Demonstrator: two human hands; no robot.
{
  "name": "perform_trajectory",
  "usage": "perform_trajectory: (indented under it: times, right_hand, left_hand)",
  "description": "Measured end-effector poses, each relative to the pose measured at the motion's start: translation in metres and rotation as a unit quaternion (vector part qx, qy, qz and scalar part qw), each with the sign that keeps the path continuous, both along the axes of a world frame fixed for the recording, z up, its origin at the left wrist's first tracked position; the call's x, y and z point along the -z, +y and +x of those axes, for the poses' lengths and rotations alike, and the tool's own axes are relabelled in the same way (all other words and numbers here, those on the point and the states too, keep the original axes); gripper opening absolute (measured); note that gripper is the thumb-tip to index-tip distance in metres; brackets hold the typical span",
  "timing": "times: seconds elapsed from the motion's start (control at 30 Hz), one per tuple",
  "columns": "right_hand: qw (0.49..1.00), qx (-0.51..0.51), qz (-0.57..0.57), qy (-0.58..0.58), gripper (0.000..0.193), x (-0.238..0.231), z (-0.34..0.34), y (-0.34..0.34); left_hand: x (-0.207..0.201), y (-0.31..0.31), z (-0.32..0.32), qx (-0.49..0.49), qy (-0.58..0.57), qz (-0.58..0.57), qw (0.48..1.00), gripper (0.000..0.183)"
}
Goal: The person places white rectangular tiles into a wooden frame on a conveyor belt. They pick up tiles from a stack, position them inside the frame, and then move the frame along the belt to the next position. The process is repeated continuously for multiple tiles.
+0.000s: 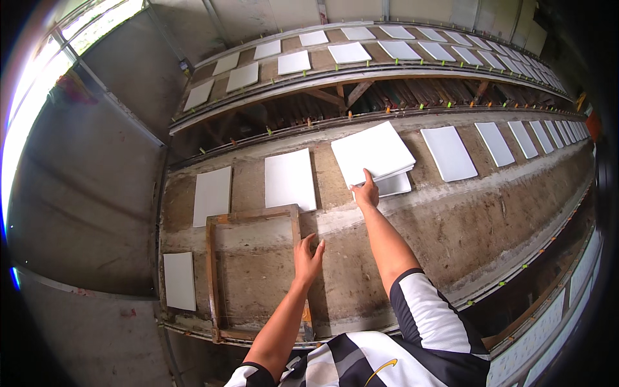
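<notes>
My right hand (366,191) grips the near edge of a stack of white rectangular sheets (374,152), with the thumb on top. Layered edges show on the stack's near side. Beneath it, partly covered, another white sheet (394,186) sticks out; whether the stack touches it I cannot tell. My left hand (309,258) is empty, thumb and fingers apart, just right of a wooden frame (211,271). That frame lies on the long, stained table (412,258), and the tabletop shows through its middle.
Single white sheets lie left of the stack (289,179), (213,197) and by the frame's left side (179,281). A row of sheets (449,153) runs off right. Behind is a second long table (258,89) with more sheets. Small coloured clips line the table edges; a grey wall (84,187) closes the left.
</notes>
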State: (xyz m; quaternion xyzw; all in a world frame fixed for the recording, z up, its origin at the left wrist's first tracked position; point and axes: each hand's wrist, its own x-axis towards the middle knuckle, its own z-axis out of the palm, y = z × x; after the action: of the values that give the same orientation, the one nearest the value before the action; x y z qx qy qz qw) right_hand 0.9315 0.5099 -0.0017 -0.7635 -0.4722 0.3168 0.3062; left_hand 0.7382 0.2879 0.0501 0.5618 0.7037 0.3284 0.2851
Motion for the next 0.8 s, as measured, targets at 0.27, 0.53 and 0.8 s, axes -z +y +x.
perform_trajectory:
  times: [0.27, 0.53, 0.8]
  right_hand:
    - [0.976, -0.041, 0.126, -0.170, 0.051, 0.012, 0.011, -0.016]
    - [0.861, -0.032, 0.429, -0.272, 0.034, -0.043, 0.029, -0.053]
    - [0.806, -0.114, 0.535, -0.226, 0.026, -0.163, -0.081, -0.193]
  left_hand:
    - [0.002, -0.001, 0.002, -0.009, -0.016, -0.003, 1.000, 0.052]
    - [0.001, 0.008, 0.005, -0.002, -0.192, -0.037, 0.981, 0.055]
    - [-0.035, -0.006, 0.024, 0.124, -0.125, 0.199, 0.964, 0.087]
